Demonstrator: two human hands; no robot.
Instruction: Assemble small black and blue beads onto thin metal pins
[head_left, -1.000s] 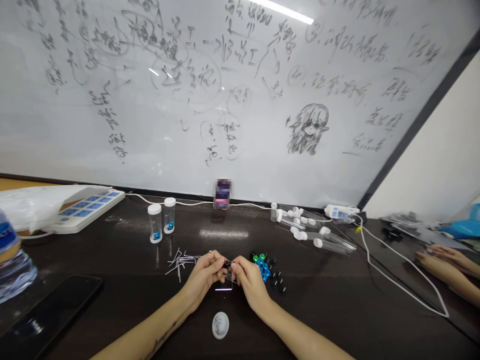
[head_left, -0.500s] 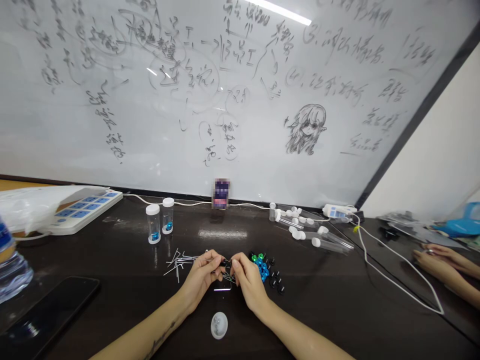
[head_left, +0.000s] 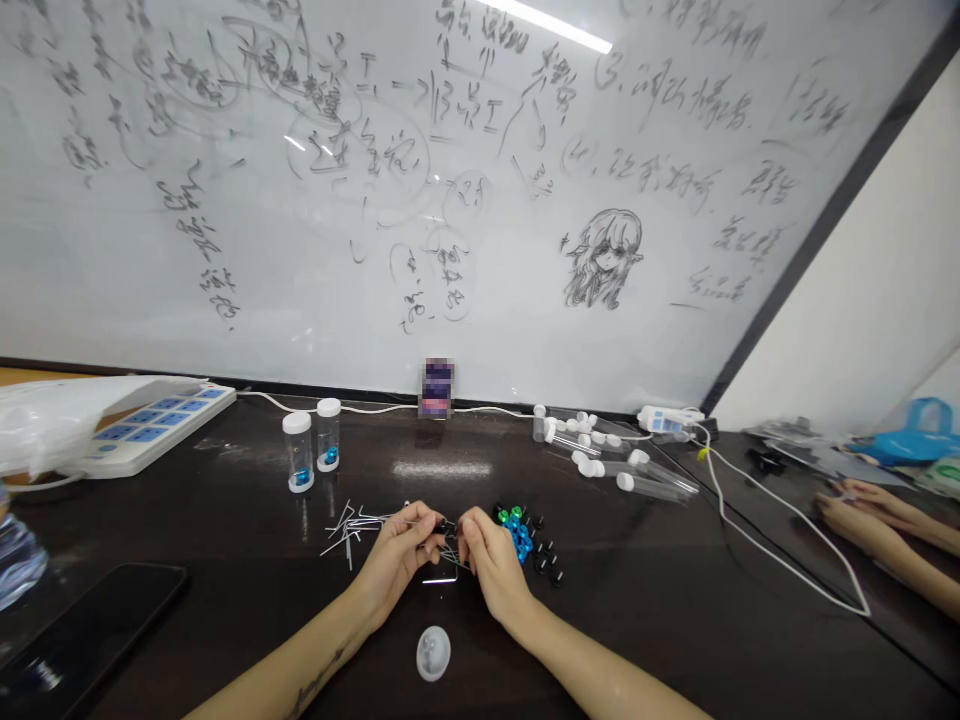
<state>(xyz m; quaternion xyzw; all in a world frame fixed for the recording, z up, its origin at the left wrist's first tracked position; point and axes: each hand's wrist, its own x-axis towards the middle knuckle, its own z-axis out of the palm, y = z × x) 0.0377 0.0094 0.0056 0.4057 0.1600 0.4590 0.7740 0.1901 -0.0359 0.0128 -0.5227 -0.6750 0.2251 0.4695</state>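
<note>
Between thumb and fingers, my left hand (head_left: pixel 401 555) pinches a small black part (head_left: pixel 446 527), perhaps a screw. My right hand (head_left: pixel 491 565) is closed close beside it, fingertips pressed together; what they hold is hidden. Under the fingers lie thin metal pieces, with one L-shaped hex key (head_left: pixel 439 580) in front. Left of my left hand is a loose pile of hex keys (head_left: pixel 349 528). Blue metal pieces (head_left: pixel 520 536), green ones (head_left: pixel 517 513) and several black screws (head_left: pixel 546 563) lie just right of my right hand. A white cap (head_left: pixel 433 654) with small bits inside sits nearer me.
Two capped clear tubes (head_left: pixel 298 455) with blue pieces stand back left. More tubes (head_left: pixel 656 487) and white caps lie back right. A phone (head_left: pixel 94 635), a water bottle (head_left: pixel 19 555) and a power strip (head_left: pixel 154 430) are left. Another person's hands (head_left: pixel 862 505) work far right by a white cable (head_left: pixel 787 530).
The view has shifted slightly, so everything sits a little further left. My hands keep nearly the same pose around the small black part.
</note>
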